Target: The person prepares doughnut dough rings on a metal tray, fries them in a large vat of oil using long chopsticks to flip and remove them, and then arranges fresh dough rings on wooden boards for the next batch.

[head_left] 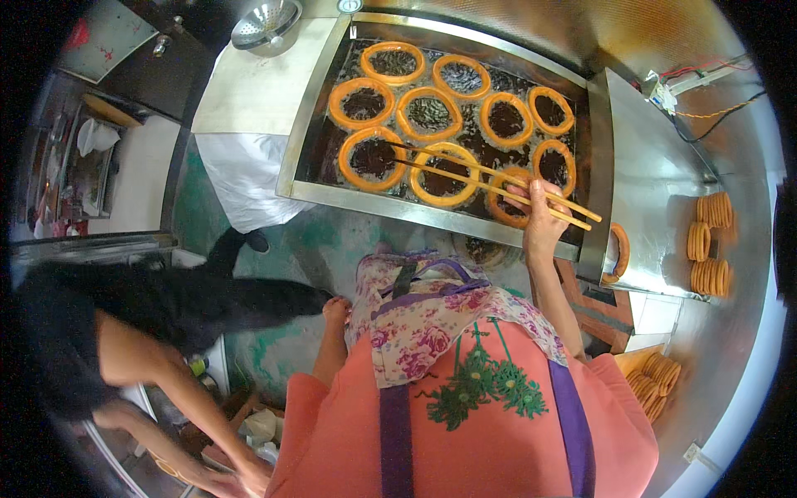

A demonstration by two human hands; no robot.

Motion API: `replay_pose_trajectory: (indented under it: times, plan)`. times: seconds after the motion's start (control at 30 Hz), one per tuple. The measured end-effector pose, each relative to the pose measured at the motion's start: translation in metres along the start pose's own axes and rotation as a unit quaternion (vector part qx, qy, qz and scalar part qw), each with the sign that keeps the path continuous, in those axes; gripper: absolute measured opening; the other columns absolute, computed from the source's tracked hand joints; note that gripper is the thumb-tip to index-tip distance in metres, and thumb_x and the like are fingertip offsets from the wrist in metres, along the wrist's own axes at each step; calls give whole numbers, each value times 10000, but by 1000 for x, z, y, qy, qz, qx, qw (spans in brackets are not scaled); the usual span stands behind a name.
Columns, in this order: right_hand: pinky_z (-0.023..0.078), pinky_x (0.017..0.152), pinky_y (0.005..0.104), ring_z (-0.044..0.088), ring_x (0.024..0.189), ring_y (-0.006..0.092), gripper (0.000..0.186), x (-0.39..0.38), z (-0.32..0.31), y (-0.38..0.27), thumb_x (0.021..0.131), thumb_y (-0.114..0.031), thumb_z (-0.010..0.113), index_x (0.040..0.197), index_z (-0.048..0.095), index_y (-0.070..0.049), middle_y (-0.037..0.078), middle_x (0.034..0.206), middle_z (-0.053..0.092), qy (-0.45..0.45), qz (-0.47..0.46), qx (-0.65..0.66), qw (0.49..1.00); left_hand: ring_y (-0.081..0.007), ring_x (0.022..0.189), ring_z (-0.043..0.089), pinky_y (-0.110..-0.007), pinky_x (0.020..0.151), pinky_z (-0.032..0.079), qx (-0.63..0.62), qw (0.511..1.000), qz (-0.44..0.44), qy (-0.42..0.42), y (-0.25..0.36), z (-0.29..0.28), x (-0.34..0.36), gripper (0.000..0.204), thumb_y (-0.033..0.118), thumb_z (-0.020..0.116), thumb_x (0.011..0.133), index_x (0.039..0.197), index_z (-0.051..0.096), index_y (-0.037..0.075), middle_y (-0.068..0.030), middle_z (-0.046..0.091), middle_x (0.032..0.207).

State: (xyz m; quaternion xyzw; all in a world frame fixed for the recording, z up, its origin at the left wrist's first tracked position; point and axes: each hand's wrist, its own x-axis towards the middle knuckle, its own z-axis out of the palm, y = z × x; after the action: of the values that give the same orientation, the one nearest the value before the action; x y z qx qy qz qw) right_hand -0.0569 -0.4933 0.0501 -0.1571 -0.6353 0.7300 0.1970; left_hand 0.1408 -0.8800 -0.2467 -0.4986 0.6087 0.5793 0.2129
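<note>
My right hand (540, 212) is wrapped round a pair of long cooking chopsticks (574, 206). They reach leftward over a wide fryer (365, 199) of dark oil. Their dark tips cross the right side of a golden dough ring (347, 163) at the near left; I cannot tell whether they touch it. Several other fried dough rings (428, 91) float in the bubbling oil. Beneath the chopsticks lies another ring (440, 199), and one more is partly hidden by my right hand. My left hand (335, 312) hangs low beside my floral apron (423, 349), its fingers unclear.
A metal strainer bowl (266, 26) sits on the white-covered counter (249, 91) at left. Stacked rings (710, 241) stand on the metal surface to the right, near a single ring (618, 252). More rings fill a box (656, 383) lower right. Another person (149, 332) bends at the left.
</note>
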Motion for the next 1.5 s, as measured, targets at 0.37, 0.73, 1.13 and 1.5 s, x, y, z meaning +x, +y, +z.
replay_pose_trajectory:
  times: [0.37, 0.73, 1.13, 1.5]
  plan:
    - [580, 616, 346, 658, 737, 251, 214, -13, -17, -10, 882, -161, 559, 963, 528, 35, 203, 904, 624, 67, 6, 12, 998, -178, 469, 518, -294, 364, 355, -89, 996, -32, -5, 20, 7, 26, 312, -20, 542, 730, 1041, 555, 5, -129, 591, 792]
    - [579, 646, 346, 654, 765, 250, 216, -34, -76, -36, 898, -148, 528, 971, 535, 55, 199, 869, 616, 215, -58, -26, 974, -269, 910, 610, -382, 791, 471, 242, 905, 134, 325, 34, -8, 42, 456, 185, 637, 696, 1134, 565, 79, -148, 619, 1043]
    - [576, 641, 326, 659, 790, 240, 250, -67, -175, -105, 877, -177, 579, 971, 546, 52, 170, 896, 625, 420, -225, -114, 872, -291, 793, 616, -407, 664, 481, 319, 879, 84, 346, 16, -19, 87, 510, 196, 681, 674, 1158, 546, 109, -142, 629, 953]
    - [537, 760, 326, 651, 796, 204, 144, -88, -170, -63, 887, -100, 538, 938, 576, 29, 134, 860, 652, 318, -181, -217, 905, -266, 762, 578, -406, 540, 468, 103, 977, 89, 166, 49, -2, 64, 598, 101, 629, 709, 1268, 416, 94, -128, 604, 908]
